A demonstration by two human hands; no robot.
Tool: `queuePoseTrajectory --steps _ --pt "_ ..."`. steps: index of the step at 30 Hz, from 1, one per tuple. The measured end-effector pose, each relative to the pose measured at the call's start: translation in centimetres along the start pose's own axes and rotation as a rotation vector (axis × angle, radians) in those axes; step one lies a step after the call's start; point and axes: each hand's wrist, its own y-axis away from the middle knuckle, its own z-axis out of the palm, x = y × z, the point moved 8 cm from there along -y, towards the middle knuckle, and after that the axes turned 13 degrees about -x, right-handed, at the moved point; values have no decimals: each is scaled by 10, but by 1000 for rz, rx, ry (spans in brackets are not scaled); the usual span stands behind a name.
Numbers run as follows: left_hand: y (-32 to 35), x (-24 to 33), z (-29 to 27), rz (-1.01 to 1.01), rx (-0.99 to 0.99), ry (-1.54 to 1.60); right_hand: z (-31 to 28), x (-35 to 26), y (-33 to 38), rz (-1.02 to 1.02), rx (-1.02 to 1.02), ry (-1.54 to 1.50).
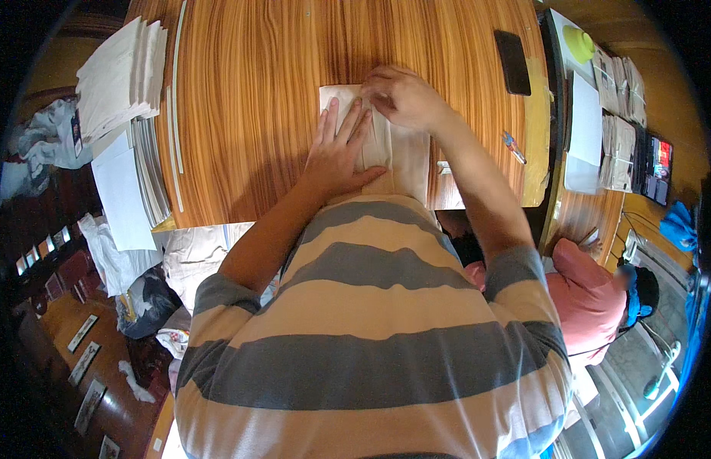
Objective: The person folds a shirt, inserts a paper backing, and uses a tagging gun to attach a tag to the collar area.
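The left hand (342,153) is down flat, palm on the paper (409,157) in the upper middle of the frame, fingers fanned and thumb sticking out to the right. It hasn't got hold of anything, looks like it's just pinning the sheet. The right hand (401,99) is at the paper's top edge, right next to the left fingertips, fingers curled in toward the thumb. Can't tell if it's actually pinching some paper or just working along it, the tips are kinda blurry and tucked under.

My guess is they're mid-fold: one hand as the anchor, the other fussing with an edge or crease. There's a lengthwise line in the paper, so the next move probably calls for firm weight from the left and a straight, even press down that line from the right. Thin stuff like that could skew easily.

Pose-wise, the left forearm slants up and right, the right one up and left with the wrist bent over, so the hands nearly meet in front of the striped shirt (371,306). Paper's at the near edge of the table (248,92), close against the belly.

Further out: pen (514,147) off to the right, phone (512,61) upper right, paper stack (118,73) upper left, and a co-worker (585,298) in pink at lower right.
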Motion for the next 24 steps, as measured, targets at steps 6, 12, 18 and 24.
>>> queuePoseTrajectory --steps 6,12,18,24 --pt "3 -9 4 -2 19 118 -3 19 -16 -96 -410 167" --pt "2 -9 6 -25 26 109 -9 59 -9 24 -388 240" --pt "1 -8 3 -32 14 125 3 43 -10 115 -392 -131" --pt "1 -10 5 -65 -26 117 -13 69 -3 501 -571 72"
